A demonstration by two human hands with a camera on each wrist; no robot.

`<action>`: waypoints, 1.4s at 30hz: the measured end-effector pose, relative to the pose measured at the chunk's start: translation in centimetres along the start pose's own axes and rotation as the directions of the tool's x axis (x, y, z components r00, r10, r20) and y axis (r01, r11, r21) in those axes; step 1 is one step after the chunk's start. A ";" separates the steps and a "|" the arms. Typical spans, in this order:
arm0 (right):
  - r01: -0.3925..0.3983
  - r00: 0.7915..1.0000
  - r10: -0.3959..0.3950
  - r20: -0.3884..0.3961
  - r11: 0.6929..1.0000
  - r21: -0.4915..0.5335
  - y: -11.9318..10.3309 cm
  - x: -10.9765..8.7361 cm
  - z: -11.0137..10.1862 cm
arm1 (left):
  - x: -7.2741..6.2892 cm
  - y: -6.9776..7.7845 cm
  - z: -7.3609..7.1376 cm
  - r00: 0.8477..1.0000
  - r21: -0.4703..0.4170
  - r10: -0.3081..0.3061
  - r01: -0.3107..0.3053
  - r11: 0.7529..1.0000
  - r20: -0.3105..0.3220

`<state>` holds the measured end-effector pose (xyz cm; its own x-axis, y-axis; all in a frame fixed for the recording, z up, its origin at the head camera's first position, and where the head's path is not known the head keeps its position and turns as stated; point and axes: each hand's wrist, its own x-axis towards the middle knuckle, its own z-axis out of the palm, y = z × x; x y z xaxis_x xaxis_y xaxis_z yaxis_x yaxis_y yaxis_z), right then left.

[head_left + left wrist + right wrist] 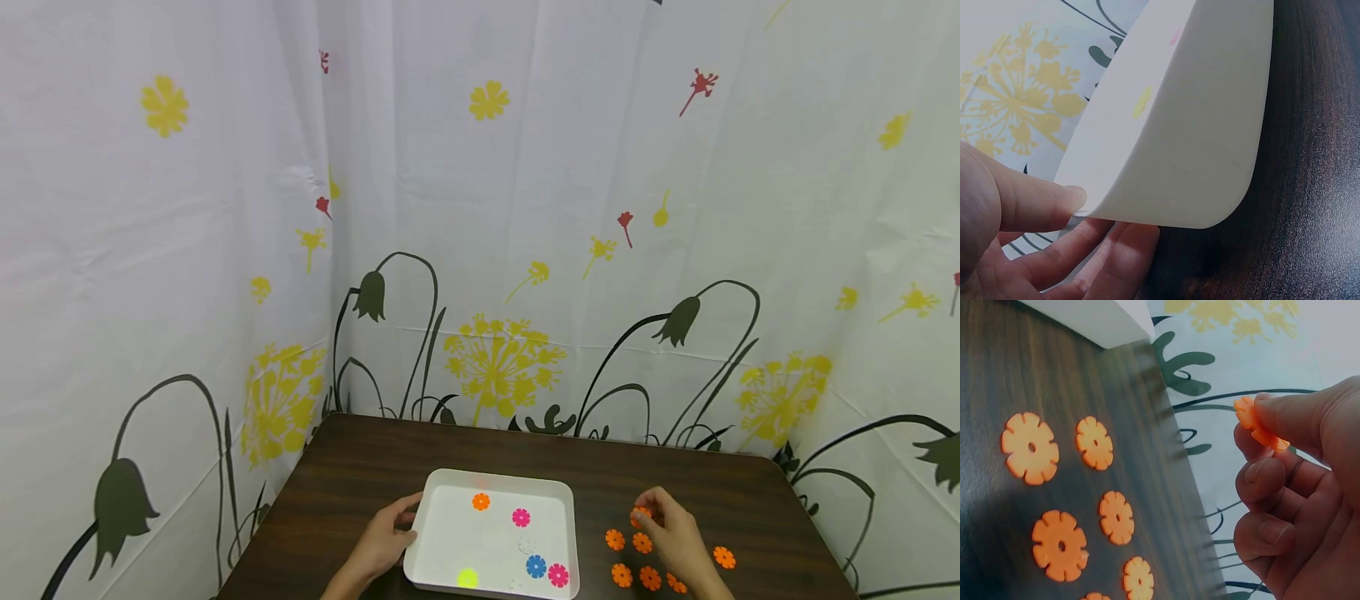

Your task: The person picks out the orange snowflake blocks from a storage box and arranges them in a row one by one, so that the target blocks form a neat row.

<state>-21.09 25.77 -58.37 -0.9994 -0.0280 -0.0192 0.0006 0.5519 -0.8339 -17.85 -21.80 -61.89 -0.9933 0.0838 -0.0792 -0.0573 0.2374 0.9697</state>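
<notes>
My left hand point(381, 542) grips the left side of a shallow white tray point(442, 533). In the left wrist view its thumb point(1072, 199) lies on the rim, with the other fingers at the outside wall. Inside the tray are an orange flower-shaped disc point(481, 502), two pink ones, a blue one point(536, 567), a yellow one point(467, 577) and some pale or clear ones. Right of the tray, my right hand point(675, 537) pinches an orange flower-shaped disc point(1247, 412) between thumb and forefinger, raised above the table in the right wrist view.
Several more orange discs point(621, 575) lie spread on the dark wooden table point(360, 467) below and around the right hand, one farther right point(724, 557). Behind the table hangs a white curtain point(427, 167) with printed flowers.
</notes>
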 end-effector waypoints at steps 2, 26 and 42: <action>-0.005 1.000 0.004 0.004 1.000 0.006 0.2 -0.1 -0.1 | 0.0 0.0 0.0 1.000 0.002 0.000 0.000 1.000 -0.003; -0.041 0.999 0.038 -0.027 0.996 -0.085 3.0 -1.2 -1.6 | 0.0 0.0 0.1 1.000 0.010 -0.007 0.007 1.000 -0.008; -0.105 0.994 0.103 -0.029 0.992 -0.073 4.4 -1.8 -2.4 | 0.1 0.3 0.1 0.999 0.015 -0.033 0.034 0.999 -0.006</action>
<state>-19.41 30.24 -60.72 -0.9946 0.0533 -0.0891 0.1031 0.6113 -0.7847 -17.96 -21.60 -61.66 -0.9914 0.0704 -0.1103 -0.0891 0.2544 0.9630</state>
